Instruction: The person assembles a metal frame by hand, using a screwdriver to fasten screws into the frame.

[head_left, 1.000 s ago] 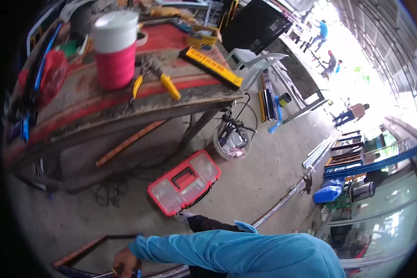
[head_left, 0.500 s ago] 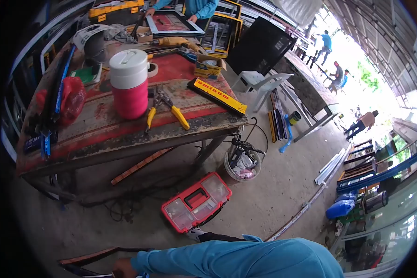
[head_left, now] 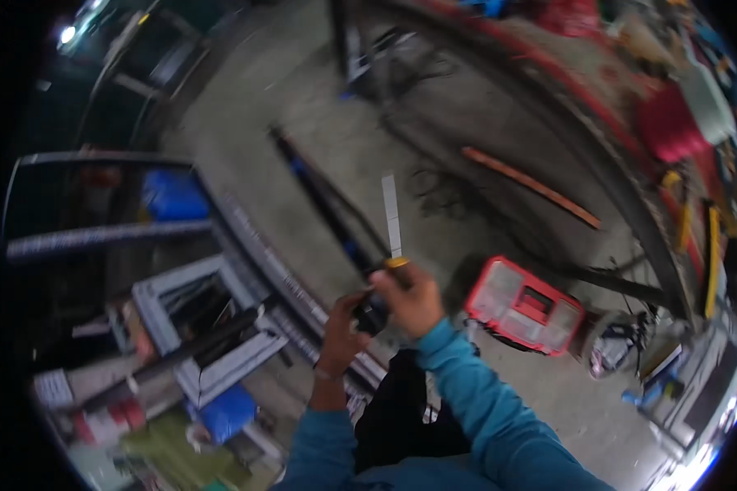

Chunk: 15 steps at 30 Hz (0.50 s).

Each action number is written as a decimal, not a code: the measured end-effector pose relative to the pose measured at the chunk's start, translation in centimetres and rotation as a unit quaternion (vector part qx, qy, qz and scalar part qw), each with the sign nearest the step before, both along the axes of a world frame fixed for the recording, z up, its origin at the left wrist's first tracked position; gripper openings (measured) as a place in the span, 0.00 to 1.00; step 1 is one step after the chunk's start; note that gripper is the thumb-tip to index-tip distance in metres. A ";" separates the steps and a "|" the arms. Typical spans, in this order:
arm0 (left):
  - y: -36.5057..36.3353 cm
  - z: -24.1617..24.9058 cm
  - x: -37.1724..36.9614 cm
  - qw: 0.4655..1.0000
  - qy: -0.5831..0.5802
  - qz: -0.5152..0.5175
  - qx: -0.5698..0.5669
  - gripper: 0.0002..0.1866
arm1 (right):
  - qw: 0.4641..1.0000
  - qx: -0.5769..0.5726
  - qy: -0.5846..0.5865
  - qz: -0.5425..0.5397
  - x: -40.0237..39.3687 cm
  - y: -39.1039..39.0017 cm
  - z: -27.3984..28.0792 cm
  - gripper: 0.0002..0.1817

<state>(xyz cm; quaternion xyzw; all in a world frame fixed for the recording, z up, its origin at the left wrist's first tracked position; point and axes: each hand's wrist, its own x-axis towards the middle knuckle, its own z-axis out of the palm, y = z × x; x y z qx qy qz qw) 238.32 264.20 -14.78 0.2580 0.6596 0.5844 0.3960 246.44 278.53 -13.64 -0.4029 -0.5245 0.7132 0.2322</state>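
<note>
My right hand (head_left: 415, 304) is closed around a tool whose yellow end (head_left: 396, 263) shows above the fingers. A narrow pale strip (head_left: 392, 214) with cross lines sticks up from it; blur hides its exact kind. Close beside it, my left hand (head_left: 341, 334) is curled round a dark piece at the lower end of a long, narrow black frame (head_left: 327, 204) with blue patches. The frame slants away to the upper left above the floor. Its lower end is partly hidden by my hands.
A red toolbox (head_left: 526, 306) with clear lid panels sits on the floor at right, beside a bucket (head_left: 618, 344) of items. The worktable edge (head_left: 606, 155) curves along the upper right. Window frames (head_left: 160, 307) and long profiles lie at left. A brown strip (head_left: 532, 186) rests on the floor.
My view has swung from the worktable to the floor. Both hands are now in sight, with the long black frame raised in front of me and a yellow-ended tool in my right hand.
</note>
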 end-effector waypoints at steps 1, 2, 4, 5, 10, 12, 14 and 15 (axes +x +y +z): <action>-0.2 -0.3 -0.7 0.999 0.019 -0.031 0.025 0.46 | 1.000 0.008 0.006 0.010 -0.1 0.2 -0.1 0.20; -0.3 -0.1 -1.0 1.000 0.026 -0.009 0.012 0.46 | 1.000 0.021 0.010 0.016 -0.1 0.4 0.0 0.22; -0.4 1.2 -0.9 0.996 0.072 -0.060 0.000 0.48 | 0.997 -0.056 0.008 0.051 0.3 0.8 2.0 0.23; -0.2 1.6 -0.7 0.996 0.072 -0.050 -0.005 0.48 | 0.990 -0.124 -0.003 0.063 0.4 1.2 2.3 0.23; 0.0 2.6 -0.8 0.984 0.166 -0.047 -0.051 0.41 | 0.991 -0.119 -0.008 0.068 0.0 1.0 1.7 0.24; 0.1 2.5 -0.9 0.983 0.170 -0.035 -0.055 0.40 | 0.992 -0.111 -0.007 0.055 0.1 1.0 1.8 0.24; 0.0 2.4 -0.8 0.984 0.168 -0.020 -0.058 0.38 | 0.992 -0.111 -0.005 0.059 0.1 0.9 1.7 0.24; 0.0 2.6 -0.9 0.979 0.195 -0.026 -0.047 0.37 | 0.991 -0.122 -0.013 0.046 0.1 0.9 1.9 0.24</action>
